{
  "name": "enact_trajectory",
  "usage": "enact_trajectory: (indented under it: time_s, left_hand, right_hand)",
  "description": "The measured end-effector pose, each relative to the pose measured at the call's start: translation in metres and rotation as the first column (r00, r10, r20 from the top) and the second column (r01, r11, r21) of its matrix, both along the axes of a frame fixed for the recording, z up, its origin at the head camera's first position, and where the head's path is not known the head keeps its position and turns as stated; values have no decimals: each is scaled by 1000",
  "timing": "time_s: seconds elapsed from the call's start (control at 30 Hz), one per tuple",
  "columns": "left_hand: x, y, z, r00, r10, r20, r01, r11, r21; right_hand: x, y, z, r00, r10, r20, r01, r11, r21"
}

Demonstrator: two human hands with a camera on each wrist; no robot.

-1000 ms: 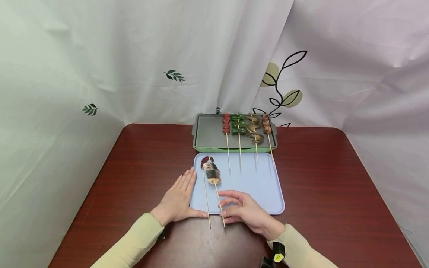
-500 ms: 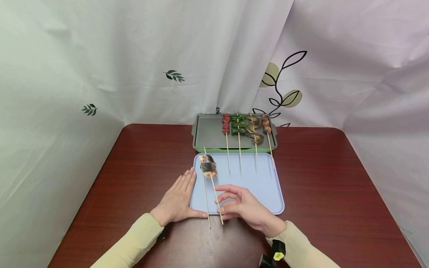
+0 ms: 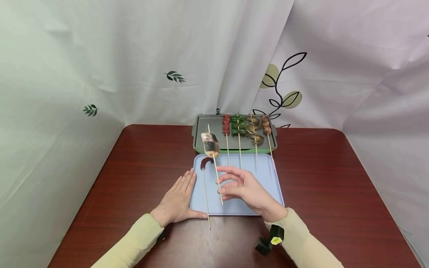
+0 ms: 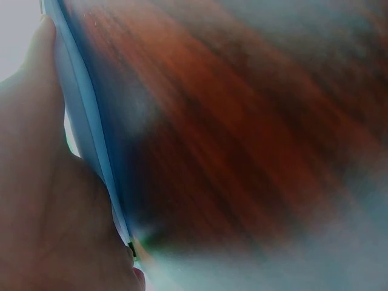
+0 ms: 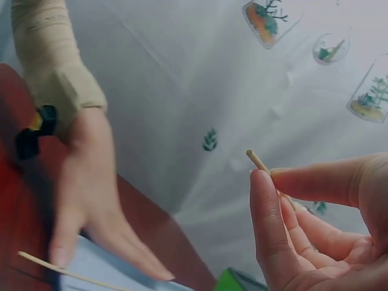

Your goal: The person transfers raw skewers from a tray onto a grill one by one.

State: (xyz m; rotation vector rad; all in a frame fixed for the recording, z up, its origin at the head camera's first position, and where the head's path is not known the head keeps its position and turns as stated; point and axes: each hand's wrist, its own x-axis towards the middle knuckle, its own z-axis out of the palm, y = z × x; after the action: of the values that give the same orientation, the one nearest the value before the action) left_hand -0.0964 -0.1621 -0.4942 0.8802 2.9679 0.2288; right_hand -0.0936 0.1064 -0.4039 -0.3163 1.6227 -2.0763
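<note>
Your right hand has a pinch grip on the lower part of the fish skewer, thumb and fingertips closed round the stick, the remaining fingers loosely curled; in the right wrist view the blunt end of the stick pokes out just above the thumb tip. The skewer is lifted off the blue tray and tilted, its upper end leaning away from you, with the silvery chunk of fish near the top, in the air over the tray's far left corner and the near rim of the green grill pan. Directly below the fish, a second skewer lies flat on the tray with a dark red curved piece at its far end; its bare near end overhangs the tray edge onto the worktop. Your left hand lies flat on the worktop, fingers straight, grip released, thumb side against the tray's left edge; the left wrist view is blurred but shows skin touching the blue rim. On the grill pan four loaded skewers lie side by side, sticks pointing toward you and reaching over the tray's far edge.
</note>
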Motion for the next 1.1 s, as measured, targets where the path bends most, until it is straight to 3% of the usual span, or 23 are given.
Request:
enact_trajectory:
  time_s: [0.23,0.6,0.97,1.1]
  left_hand:
    - [0,1,4,1000,-1,0,1,1000,-20]
    - [0,1,5,1000,10,13,-10,999,-52]
    - [0,2,8,1000,1,21,1,998,-59]
    - [-1,0,2,1000,4,10,-4,999,-47]
  right_hand:
    - [-28,3,14,997,-59,-45,60,998,34]
    - [-71,4,17,991,-112,-69,116,992,53]
    - [-95,-2,9,995,-98,1,97,983,159]
    - [-102,-5,4,994,-100,38,92,981,173]
